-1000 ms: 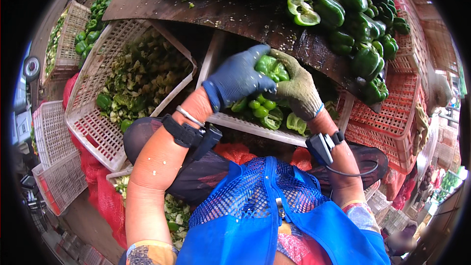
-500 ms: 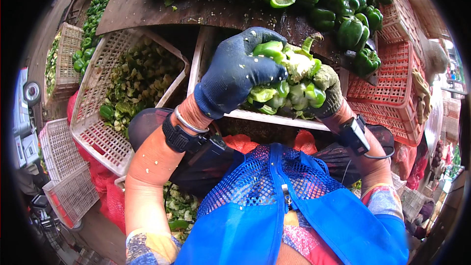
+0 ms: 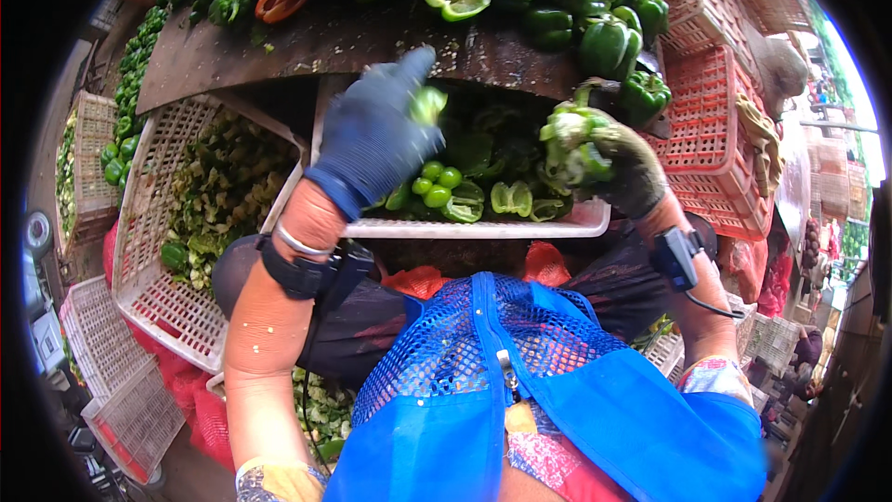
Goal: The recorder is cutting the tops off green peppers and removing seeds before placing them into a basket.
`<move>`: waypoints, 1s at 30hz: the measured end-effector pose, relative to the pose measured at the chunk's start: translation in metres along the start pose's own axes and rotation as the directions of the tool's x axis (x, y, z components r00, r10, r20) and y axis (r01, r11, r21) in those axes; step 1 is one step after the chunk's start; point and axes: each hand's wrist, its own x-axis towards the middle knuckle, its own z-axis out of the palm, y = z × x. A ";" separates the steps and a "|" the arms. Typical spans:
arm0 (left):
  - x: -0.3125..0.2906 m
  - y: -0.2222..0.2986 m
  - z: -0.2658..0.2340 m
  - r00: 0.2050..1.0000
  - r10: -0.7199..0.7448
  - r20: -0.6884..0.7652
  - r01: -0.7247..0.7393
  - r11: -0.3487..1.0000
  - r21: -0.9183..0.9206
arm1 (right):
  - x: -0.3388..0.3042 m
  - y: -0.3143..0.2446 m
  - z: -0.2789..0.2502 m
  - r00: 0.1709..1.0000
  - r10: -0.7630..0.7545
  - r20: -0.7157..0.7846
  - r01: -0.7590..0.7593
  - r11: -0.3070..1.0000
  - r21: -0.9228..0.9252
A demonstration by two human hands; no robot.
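My left hand [image 3: 376, 135], in a blue glove, is blurred over the left of a white crate [image 3: 483, 226]. A pale green pepper piece [image 3: 428, 105] shows between its raised finger and thumb; whether it is gripped is unclear. In a soiled glove, my right hand [image 3: 630, 167] closes round a green pepper core [image 3: 573, 135] with stem and whitish pith, above the crate's right side. Inside the crate lie cut green pepper pieces [image 3: 511, 199] and a cluster of bright round green lobes [image 3: 436, 184].
A dark board [image 3: 307, 46] across the far side carries whole green peppers [image 3: 609, 45], a cut half and red pieces. Left stands a white crate [image 3: 177, 316] of pepper scraps; right, stacked red crates [image 3: 701, 102]. Loose scraps [image 3: 323, 409] lie low beside my left arm.
My hands have drawn apart: the left moved left, the right kept the core. The crate's cut peppers are uncovered between them. The whole view has shifted slightly.
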 end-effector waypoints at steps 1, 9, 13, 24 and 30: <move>-0.004 0.009 0.008 0.996 0.055 0.063 -0.064 0.986 0.152 | 0.003 0.004 -0.006 0.998 0.067 0.017 -0.068 0.995 0.070; -0.019 0.036 0.035 0.911 0.179 0.370 -0.125 0.978 -0.165 | 0.015 0.046 0.043 0.977 0.205 0.062 -0.191 0.966 -0.175; -0.029 0.031 0.035 0.956 0.158 0.249 -0.117 0.979 -0.169 | 0.006 0.056 0.076 0.996 0.088 -0.003 -0.087 0.994 0.061; -0.028 -0.057 -0.053 0.871 -0.267 -0.412 0.342 0.932 0.119 | 0.034 0.071 0.149 0.987 -0.084 0.134 0.120 0.949 -0.290; -0.049 -0.097 -0.110 0.600 -0.162 -0.783 0.475 0.860 0.186 | 0.012 -0.011 -0.010 0.550 -0.835 0.011 0.096 0.050 -0.994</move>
